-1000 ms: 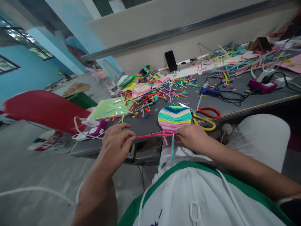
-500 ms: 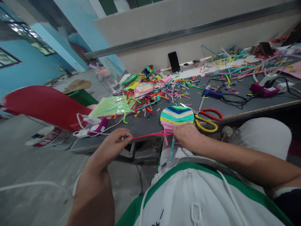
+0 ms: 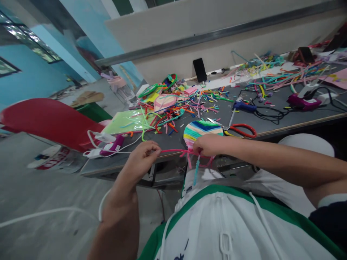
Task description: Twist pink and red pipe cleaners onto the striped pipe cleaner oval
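My left hand is closed in a pinch on one end of a pinkish-red pipe cleaner, which runs nearly straight to the right. My right hand is closed at the lower edge of a rounded piece striped with coloured pipe cleaners, fingers on the other end of the red one. Its fingertips are partly hidden. Loose pink ends and a light-blue twisted strip hang below that hand, over the table edge. Just right of the striped piece lie scissors with red and yellow handles, the yellow one mostly covered by my forearm.
A heap of pipe cleaner scraps covers the table's middle, beside a green plastic packet. A blue glue gun with a black cord lies to the right. A phone leans on the wall. A purple power adapter sits at the left edge.
My left hand has shifted right and slightly up, shortening the red span between the hands. My right hand has moved slightly up and left, its forearm now covering the yellow scissor handle.
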A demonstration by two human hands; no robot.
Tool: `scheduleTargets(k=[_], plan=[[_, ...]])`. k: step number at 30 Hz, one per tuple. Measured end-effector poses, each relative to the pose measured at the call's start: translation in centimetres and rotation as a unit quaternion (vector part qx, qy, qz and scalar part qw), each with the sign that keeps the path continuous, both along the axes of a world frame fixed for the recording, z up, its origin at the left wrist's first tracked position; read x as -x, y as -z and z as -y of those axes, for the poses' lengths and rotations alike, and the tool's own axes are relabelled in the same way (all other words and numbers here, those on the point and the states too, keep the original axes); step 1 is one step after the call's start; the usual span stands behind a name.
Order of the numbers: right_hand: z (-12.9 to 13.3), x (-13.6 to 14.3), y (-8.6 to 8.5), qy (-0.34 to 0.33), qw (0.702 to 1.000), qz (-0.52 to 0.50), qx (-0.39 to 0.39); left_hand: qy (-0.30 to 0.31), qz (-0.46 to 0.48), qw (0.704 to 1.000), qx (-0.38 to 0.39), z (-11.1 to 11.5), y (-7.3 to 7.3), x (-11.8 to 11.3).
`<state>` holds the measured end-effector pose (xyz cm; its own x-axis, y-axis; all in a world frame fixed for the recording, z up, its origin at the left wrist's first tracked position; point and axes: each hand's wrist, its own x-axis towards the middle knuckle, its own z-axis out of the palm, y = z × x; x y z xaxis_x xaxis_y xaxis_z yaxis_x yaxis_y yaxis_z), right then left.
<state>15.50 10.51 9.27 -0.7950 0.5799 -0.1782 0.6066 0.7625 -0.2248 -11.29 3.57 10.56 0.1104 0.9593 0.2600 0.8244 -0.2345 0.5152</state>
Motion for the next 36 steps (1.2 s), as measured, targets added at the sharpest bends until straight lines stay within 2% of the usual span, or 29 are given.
scheduleTargets(k=[3,9,12,14,17,19,20,21,23,24,26,27,32,36], plan=[[-0.5,0.6,-0.1,0.028,0.999,-0.017,0.033,-0.004,0.017,0.999,-0.041,0.3,0.3,-1.1],[-0.3,2.0,0.3,0.058,0.996,-0.069,-0.016,0.007,0.076,0.995,-0.062,0.6,-0.1,-2.2],[-0.6,2.0,0.2,0.055,0.995,-0.083,-0.024,-0.013,0.174,0.983,-0.054,0.9,0.5,-2.2],[-1.0,1.9,-0.1,0.062,0.992,-0.105,-0.018,-0.054,0.305,0.949,-0.050,1.6,1.7,-2.5],[-1.8,1.7,-0.4,0.078,0.986,-0.150,-0.004,-0.121,0.510,0.850,-0.054,3.2,5.0,-3.7],[-2.2,1.7,-0.5,0.086,0.981,-0.173,-0.010,-0.149,0.588,0.795,-0.020,4.3,7.6,-5.0],[-2.3,1.8,-0.6,0.089,0.979,-0.181,-0.018,-0.157,0.607,0.779,0.011,4.7,8.8,-5.8],[-2.4,1.9,-0.7,0.089,0.978,-0.187,-0.028,-0.150,0.611,0.775,0.058,4.9,9.9,-6.6],[-2.4,2.2,-1.1,0.087,0.978,-0.186,-0.043,-0.112,0.582,0.792,0.149,4.8,11.7,-8.1],[-2.4,2.3,-1.4,0.087,0.979,-0.180,-0.045,-0.097,0.567,0.801,0.167,4.5,12.3,-8.8],[-2.3,2.6,-1.9,0.088,0.982,-0.161,-0.042,-0.070,0.556,0.808,0.183,3.8,12.8,-10.0],[-2.3,2.8,-2.2,0.090,0.984,-0.150,-0.039,-0.062,0.565,0.802,0.187,3.5,12.9,-10.5],[-2.4,4.2,-3.2,0.094,0.990,-0.102,-0.028,-0.052,0.660,0.720,0.208,2.8,13.1,-11.5],[-2.6,5.0,-3.2,0.096,0.992,-0.082,-0.022,-0.037,0.704,0.682,0.195,2.7,13.7,-11.7]])
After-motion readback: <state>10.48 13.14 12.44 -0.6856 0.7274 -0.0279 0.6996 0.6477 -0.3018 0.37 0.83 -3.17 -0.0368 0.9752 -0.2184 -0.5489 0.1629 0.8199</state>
